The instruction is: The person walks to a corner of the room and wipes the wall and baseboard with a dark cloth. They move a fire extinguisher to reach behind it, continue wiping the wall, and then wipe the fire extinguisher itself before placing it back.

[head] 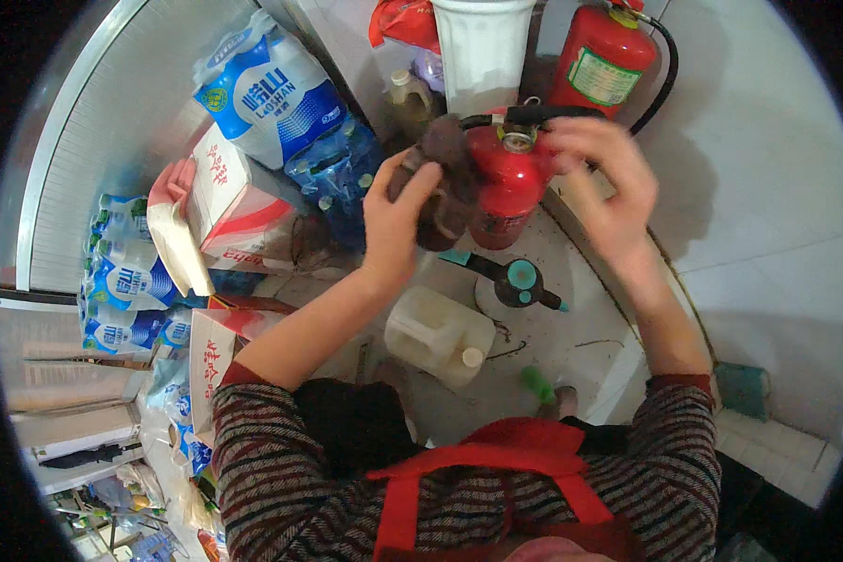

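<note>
My left hand (397,218) grips a dark brown bundle, seemingly cloth (449,168), beside a red fire extinguisher (506,172). The bundle hides part of the extinguisher's left side. The extinguisher stands upright on the floor, its gauge and black handle (551,112) on top. Blurred by motion, my right hand (608,186) is at the right end of that handle. Its thumb and fingers are apart, with nothing clearly held; whether they touch the handle is unclear. Below the extinguisher are a black and teal sprayer head (520,281) and a whitish plastic jug (439,334).
A second fire extinguisher (600,63) stands by the tiled wall, next to a tall white bin (481,53). At left are wrapped water bottles (274,91), a white and red carton (232,190) and rubber gloves (179,232). A green object (536,383) lies near my feet.
</note>
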Tool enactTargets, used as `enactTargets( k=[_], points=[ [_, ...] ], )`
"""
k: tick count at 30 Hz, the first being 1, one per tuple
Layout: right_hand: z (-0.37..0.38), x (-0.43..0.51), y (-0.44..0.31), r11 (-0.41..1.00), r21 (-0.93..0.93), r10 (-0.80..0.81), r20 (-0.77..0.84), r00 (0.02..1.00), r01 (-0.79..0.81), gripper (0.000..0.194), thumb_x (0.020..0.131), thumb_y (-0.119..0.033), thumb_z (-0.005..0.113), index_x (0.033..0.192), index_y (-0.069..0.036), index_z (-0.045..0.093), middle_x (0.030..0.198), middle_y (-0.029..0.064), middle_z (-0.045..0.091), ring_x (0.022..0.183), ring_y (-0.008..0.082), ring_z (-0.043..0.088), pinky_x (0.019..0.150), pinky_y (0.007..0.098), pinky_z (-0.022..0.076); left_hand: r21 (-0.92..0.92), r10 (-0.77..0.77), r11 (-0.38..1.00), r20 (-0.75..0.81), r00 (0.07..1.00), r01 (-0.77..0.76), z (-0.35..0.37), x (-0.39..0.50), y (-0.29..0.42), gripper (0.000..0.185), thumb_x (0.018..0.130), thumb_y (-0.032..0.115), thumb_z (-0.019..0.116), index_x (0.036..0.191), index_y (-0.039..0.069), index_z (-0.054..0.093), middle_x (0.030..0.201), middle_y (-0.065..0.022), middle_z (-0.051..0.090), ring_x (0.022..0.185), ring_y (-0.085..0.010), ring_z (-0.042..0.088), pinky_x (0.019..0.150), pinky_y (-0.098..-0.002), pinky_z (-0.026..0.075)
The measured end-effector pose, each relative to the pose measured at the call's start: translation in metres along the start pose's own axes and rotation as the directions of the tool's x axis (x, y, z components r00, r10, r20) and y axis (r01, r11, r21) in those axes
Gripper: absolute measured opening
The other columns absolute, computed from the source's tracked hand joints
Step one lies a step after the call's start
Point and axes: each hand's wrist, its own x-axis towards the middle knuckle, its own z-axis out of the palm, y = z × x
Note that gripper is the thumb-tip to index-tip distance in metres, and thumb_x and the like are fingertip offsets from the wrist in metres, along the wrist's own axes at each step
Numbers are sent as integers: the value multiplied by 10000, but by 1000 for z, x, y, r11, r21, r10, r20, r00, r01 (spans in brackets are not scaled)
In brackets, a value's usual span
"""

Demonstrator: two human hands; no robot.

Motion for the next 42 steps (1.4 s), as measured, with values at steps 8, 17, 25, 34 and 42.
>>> enactTargets(
  k=[8, 17, 25, 34, 42],
  points=[
    [18, -17, 78, 781, 439, 430, 140, 892, -445, 423, 1002, -209, 663, 1374, -20, 596, 1320, 89, 649, 1212, 186, 590, 1076, 332, 428, 711, 468, -41, 634, 615, -702, 20, 27, 0, 645, 781, 202, 796, 1393, 107, 616, 1388, -55, 599, 1070, -327, 591, 917, -408, 530],
    [34, -22, 84, 757, 406, 510, 122, 852, -511, 300, 1029, -178, 634, 1272, -2, 649, 1157, 75, 673, 1099, 148, 612, 992, 301, 471, 913, 285, 290, 204, 936, -288, -11, 33, -13, 433, 811, 300, 795, 1183, 87, 734, 1114, -105, 735, 1012, -294, 704, 851, -388, 565],
    [35, -23, 91, 828, 359, 435, 72, 897, -430, 266, 1031, -161, 624, 1255, -18, 647, 1071, 24, 636, 977, 114, 569, 856, 268, 467, 792, 616, 145, 396, 681, -592, -8, 84, 70, 380, 859, 260, 810, 1157, 36, 734, 1086, -145, 715, 971, -289, 712, 864, -368, 556],
    [40, -29, 98, 851, 291, 448, 31, 893, -437, 258, 998, -120, 637, 1218, 13, 662, 1111, 110, 661, 1038, 197, 632, 936, 319, 483, 597, -352, 614, 792, 499, -516, 26, 189, 76, 389, 982, 207, 671, 1332, 36, 665, 1261, -39, 664, 1214, -188, 584, 1100, -336, 417],
    [40, -31, 101, 815, 311, 504, 32, 863, -488, 261, 1038, -174, 612, 1228, 3, 641, 1079, 26, 610, 993, 133, 559, 891, 285, 472, 598, -370, 576, 799, 474, -558, 49, 205, 55, 349, 990, 316, 683, 1124, -4, 711, 1026, -52, 695, 1014, -145, 608, 948, -328, 477]
  ],
)
